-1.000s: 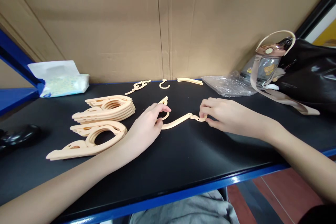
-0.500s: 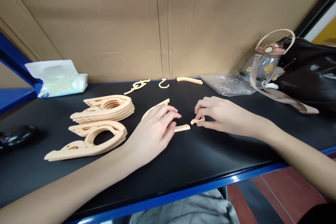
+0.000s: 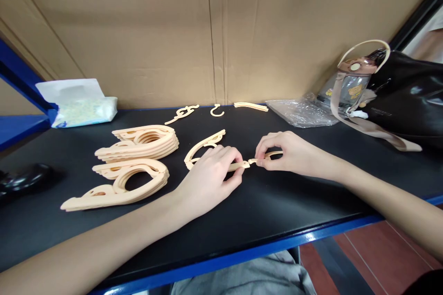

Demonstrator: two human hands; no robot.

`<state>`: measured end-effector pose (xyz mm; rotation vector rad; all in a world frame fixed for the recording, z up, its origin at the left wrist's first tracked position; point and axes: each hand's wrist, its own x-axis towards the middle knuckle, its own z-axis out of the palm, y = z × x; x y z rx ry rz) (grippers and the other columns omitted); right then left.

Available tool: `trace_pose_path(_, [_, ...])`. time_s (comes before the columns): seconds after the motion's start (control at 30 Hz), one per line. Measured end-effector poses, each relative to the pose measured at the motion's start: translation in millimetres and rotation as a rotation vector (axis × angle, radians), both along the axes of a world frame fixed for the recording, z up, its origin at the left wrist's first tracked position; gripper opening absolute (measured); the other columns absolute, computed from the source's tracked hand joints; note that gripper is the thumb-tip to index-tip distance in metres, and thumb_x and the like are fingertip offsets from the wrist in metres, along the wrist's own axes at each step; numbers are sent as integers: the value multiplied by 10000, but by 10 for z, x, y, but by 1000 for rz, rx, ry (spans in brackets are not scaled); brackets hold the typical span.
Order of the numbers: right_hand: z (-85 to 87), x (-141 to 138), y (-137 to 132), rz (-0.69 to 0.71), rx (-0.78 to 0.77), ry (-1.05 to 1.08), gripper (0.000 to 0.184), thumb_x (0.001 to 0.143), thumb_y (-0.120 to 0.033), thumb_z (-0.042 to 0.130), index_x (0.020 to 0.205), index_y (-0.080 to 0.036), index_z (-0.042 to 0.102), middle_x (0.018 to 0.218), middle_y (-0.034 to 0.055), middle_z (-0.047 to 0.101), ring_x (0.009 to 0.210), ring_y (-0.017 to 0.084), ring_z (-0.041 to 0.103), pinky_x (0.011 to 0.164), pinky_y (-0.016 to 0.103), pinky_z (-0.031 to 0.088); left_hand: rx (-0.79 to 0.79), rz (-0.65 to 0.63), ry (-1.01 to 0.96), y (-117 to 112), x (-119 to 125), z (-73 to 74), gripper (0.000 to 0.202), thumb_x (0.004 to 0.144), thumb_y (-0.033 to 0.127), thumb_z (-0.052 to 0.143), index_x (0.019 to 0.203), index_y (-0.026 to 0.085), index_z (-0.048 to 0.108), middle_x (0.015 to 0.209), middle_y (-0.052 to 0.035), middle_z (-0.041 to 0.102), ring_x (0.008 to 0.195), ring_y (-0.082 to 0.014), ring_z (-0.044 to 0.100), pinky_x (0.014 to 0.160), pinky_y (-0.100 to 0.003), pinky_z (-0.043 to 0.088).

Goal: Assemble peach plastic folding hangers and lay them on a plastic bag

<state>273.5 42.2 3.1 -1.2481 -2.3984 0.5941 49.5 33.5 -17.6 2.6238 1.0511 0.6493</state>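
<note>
My left hand [image 3: 210, 179] is closed round the end of a curved peach plastic hanger arm [image 3: 201, 144] on the black tabletop [image 3: 242, 212]. My right hand [image 3: 290, 153] pinches a small peach hook piece [image 3: 273, 153], and its tip meets the arm's end between my two hands. Left of my hands lie two stacks of folded peach hangers, a back stack [image 3: 141, 140] and a nearer stack [image 3: 121, 182].
Loose peach parts [image 3: 182, 113], a small hook [image 3: 216, 110] and a strip [image 3: 250, 106] lie by the cardboard back wall. A tissue pack [image 3: 78, 103] sits at left, a plastic bag [image 3: 301, 113], a water bottle [image 3: 348, 85] and a black bag [image 3: 408, 99] at right. A black object [image 3: 24, 179] lies far left.
My left hand slid along the hanger arm to its right end and closed on it. My right hand brought the hook piece up against that end. The arm turned on the table.
</note>
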Motion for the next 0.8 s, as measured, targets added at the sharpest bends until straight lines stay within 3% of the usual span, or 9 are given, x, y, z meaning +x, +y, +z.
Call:
trace_pose_path(0.1, [-12, 4, 19, -35, -183, 107, 133, 796, -292, 614, 777, -190, 697, 832, 5, 698, 776, 167, 627, 743, 284, 456, -58, 5, -38, -23, 6, 26, 50, 891, 173, 506, 851, 202, 517, 784, 27, 578, 742, -158, 532, 702, -301, 401])
trace_pose_path(0.2, [-23, 6, 33, -35, -246, 143, 188, 799, -358, 633, 789, -185, 708, 830, 6, 706, 792, 177, 635, 770, 289, 456, -102, -7, -40, -30, 8, 32, 55, 899, 184, 496, 848, 204, 508, 764, 39, 567, 721, -143, 533, 661, -280, 383])
trace_pose_path(0.37, [-22, 15, 45, -19, -280, 155, 221, 796, -385, 646, 798, -175, 714, 829, 13, 708, 792, 174, 628, 777, 282, 450, -169, 14, -31, -13, -6, 10, 69, 931, 284, 493, 933, 218, 514, 765, 41, 575, 724, -148, 573, 615, -266, 385])
trace_pose_path(0.53, [-15, 2, 32, 7, -297, 165, 218, 792, -385, 655, 800, -174, 709, 805, 7, 696, 764, 159, 604, 746, 275, 441, -190, -36, -55, -5, -13, 0, 236, 969, 305, 454, 1184, 229, 519, 1059, -3, 655, 966, -166, 620, 790, -274, 451])
trace_pose_path(0.67, [-8, -42, -7, 89, -288, 175, 207, 802, -379, 653, 811, -179, 707, 832, -1, 702, 773, 149, 621, 743, 263, 447, -155, -153, -40, 3, -6, -22, 188, 980, 251, 438, 1115, 222, 565, 1072, 21, 654, 950, -139, 608, 818, -255, 444])
trace_pose_path(0.8, [12, -28, -20, 98, -274, 158, 188, 804, -361, 651, 810, -180, 704, 826, -5, 705, 767, 141, 630, 741, 257, 452, -167, -127, -51, 4, -9, -33, 168, 976, 268, 454, 1085, 211, 569, 1010, 26, 666, 895, -133, 623, 770, -243, 453])
